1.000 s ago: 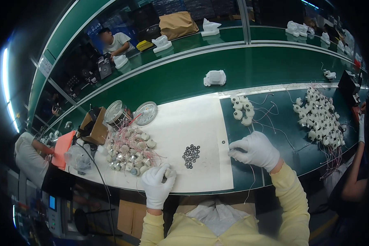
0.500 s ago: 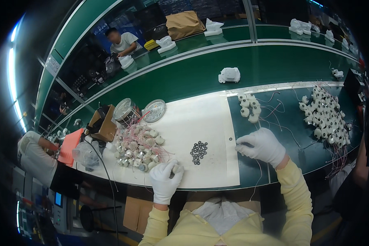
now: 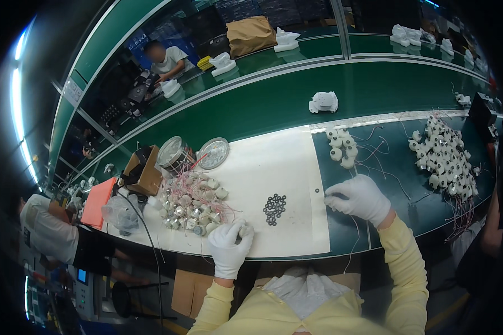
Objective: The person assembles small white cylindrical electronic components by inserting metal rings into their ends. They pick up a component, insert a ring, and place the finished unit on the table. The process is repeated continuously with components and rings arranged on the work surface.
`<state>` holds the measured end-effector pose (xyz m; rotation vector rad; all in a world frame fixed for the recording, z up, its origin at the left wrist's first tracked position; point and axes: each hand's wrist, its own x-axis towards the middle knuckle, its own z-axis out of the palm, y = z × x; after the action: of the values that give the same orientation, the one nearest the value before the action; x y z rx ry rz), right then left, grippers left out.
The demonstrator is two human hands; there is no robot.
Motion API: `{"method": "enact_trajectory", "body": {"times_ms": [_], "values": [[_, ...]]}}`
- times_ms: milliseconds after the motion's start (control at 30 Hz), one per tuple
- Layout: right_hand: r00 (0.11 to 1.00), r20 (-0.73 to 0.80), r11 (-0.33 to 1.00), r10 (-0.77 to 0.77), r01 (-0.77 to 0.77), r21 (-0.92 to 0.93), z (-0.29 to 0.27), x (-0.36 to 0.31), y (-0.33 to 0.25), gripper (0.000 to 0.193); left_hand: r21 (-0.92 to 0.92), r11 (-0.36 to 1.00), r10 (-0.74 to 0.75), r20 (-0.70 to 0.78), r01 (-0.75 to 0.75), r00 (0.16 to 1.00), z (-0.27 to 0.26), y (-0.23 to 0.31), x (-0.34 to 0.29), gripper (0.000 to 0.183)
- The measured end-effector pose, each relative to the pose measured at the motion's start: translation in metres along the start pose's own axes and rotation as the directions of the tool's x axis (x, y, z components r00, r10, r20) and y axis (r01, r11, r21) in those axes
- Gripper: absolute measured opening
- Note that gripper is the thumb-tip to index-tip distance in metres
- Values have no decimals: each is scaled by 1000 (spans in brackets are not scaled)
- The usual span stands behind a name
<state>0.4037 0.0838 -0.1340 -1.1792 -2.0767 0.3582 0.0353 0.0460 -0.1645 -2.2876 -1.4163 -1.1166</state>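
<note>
Both my hands wear white gloves. My left hand (image 3: 228, 251) is closed at the front edge of the white sheet (image 3: 251, 173), beside a heap of small white motors (image 3: 193, 204) with pink wires. Its thumb and fingers curl round something pale that is mostly hidden. Over the sheet's right edge, my right hand (image 3: 360, 200) has thumb and fingers pinched together; what they hold is not clear. A thin wire (image 3: 356, 237) trails from below that hand over the table edge. Between the hands lies a cluster of black rings (image 3: 274, 209), with one single ring (image 3: 317, 190) near my right fingertips.
Several motors with black rings (image 3: 342, 147) lie on the green mat, and a bigger pile (image 3: 444, 156) is at far right. A tin (image 3: 176, 153), round lid (image 3: 213, 153) and cardboard box (image 3: 145, 173) stand back left. A white part (image 3: 324, 102) sits on the green conveyor (image 3: 262, 111). Co-workers are beyond.
The white part on the near conveyor has moved right; the white pieces on the far belt have shifted slightly left. Both my hands keep nearly the same place and grip.
</note>
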Motion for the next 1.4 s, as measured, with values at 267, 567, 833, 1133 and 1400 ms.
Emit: {"method": "enact_trajectory", "body": {"times_ms": [267, 567, 833, 1133, 1400], "values": [[1000, -18, 1000, 16, -15, 3, -2, 2, -3, 24, 5, 1000, -21, 35, 21, 999, -5, 5, 2, 19], [999, -34, 1000, 2, -3, -17, 2, 1, 1, 22, -1, 999, -38, 73, 38, 997, -8, 5, 4, 17], [1000, -13, 1000, 17, -17, -3, 4, -2, 1, 21, 5, 1000, 3, 39, -3, 999, -1, -6, -6, 34], [999, 29, 1000, 17, -17, 12, -2, 1, -6, 17, 7, 1000, -25, 43, 25, 999, -5, 0, -2, 28], [998, -48, 997, 42, -39, 73, 4, -1, -1, 20, 13, 1000, -9, 30, 9, 1000, -3, -2, -4, 29]]}}
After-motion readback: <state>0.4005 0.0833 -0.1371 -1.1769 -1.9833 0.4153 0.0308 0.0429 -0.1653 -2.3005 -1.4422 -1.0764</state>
